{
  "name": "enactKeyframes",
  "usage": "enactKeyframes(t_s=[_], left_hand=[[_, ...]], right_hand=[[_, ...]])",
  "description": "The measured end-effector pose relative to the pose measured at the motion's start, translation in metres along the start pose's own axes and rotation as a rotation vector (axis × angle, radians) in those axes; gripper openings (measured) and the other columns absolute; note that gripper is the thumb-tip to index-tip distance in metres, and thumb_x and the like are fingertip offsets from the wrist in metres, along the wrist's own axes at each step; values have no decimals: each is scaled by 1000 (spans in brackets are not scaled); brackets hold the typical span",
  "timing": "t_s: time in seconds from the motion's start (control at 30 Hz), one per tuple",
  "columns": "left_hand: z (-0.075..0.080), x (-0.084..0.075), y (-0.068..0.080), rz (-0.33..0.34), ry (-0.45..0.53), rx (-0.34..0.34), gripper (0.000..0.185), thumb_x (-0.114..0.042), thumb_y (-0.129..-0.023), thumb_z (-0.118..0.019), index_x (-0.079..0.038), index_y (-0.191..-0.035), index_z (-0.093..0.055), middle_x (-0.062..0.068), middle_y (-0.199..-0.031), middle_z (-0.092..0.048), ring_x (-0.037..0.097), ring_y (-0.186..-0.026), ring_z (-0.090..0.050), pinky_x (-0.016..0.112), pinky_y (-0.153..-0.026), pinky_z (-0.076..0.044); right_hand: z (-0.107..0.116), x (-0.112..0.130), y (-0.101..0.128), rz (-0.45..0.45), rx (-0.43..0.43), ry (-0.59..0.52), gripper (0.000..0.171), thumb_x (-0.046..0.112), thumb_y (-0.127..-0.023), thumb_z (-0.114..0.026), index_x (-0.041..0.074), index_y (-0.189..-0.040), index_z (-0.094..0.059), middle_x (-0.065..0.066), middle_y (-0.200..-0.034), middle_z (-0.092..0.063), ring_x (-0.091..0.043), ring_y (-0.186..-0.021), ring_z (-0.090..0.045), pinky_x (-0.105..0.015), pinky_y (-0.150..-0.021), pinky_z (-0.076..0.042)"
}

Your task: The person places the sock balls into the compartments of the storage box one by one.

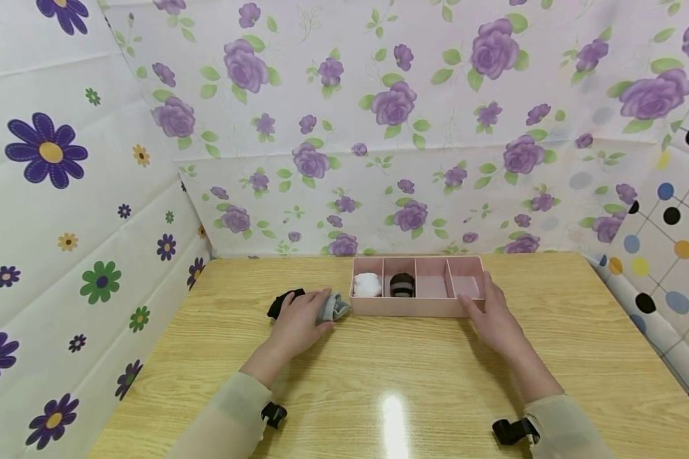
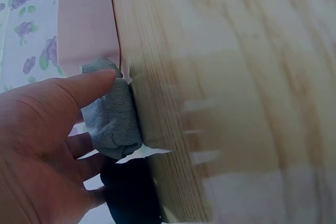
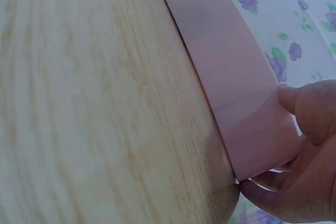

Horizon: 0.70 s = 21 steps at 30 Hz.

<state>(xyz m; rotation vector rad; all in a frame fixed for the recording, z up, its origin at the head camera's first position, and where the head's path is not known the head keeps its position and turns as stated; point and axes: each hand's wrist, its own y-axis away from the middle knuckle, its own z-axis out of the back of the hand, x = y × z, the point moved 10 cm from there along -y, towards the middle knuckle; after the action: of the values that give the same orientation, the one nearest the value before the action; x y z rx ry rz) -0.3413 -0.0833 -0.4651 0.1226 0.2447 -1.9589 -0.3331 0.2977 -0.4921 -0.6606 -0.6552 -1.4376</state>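
A pink tray with four compartments stands at the back middle of the wooden table. Its leftmost compartment holds a white sock roll, and beside that lies a dark sock roll. The two right compartments hold nothing. My left hand grips a grey sock roll just left of the tray; in the left wrist view the thumb lies over the grey sock roll. A black sock lies under that hand's far side. My right hand holds the tray's right end, thumb on its front wall.
The wooden table is enclosed by flowered sheets on the left, back and right. Bare tabletop stretches from the tray to the near edge and off to the right. Wrist cameras sit on both sleeves.
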Motion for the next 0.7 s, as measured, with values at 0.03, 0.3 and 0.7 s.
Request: enactKeyframes(t_s=[0.03,0.3,0.7], left_hand=[[0,0,0,0,-4,-1,78,-35,-102,-84,-10,-167,-49,16,-156,-61,39,-145,-56,68,-129,-24],[-3,2,-1,-4,-15,-2,75,-35,-101,-84,-12,-165,-52,13,-152,-65,37,-142,-59,68,-129,-24],[0,2,-1,2,9,-17,69,-32,-100,-86,-13,-160,-58,13,-148,-67,37,-138,-62,68,-128,-26]], right_hand=[[0,0,0,-1,0,-1,99,49,-118,-48,-2,-171,18,-44,-173,0,-68,-155,-17,-80,-122,-21],[-1,0,1,-1,-1,-5,98,48,-119,-48,-2,-171,17,-44,-174,0,-68,-155,-16,-80,-122,-20],[-1,-1,-1,-4,-6,4,98,49,-118,-48,-3,-171,17,-44,-173,-1,-68,-155,-17,-80,-122,-21]])
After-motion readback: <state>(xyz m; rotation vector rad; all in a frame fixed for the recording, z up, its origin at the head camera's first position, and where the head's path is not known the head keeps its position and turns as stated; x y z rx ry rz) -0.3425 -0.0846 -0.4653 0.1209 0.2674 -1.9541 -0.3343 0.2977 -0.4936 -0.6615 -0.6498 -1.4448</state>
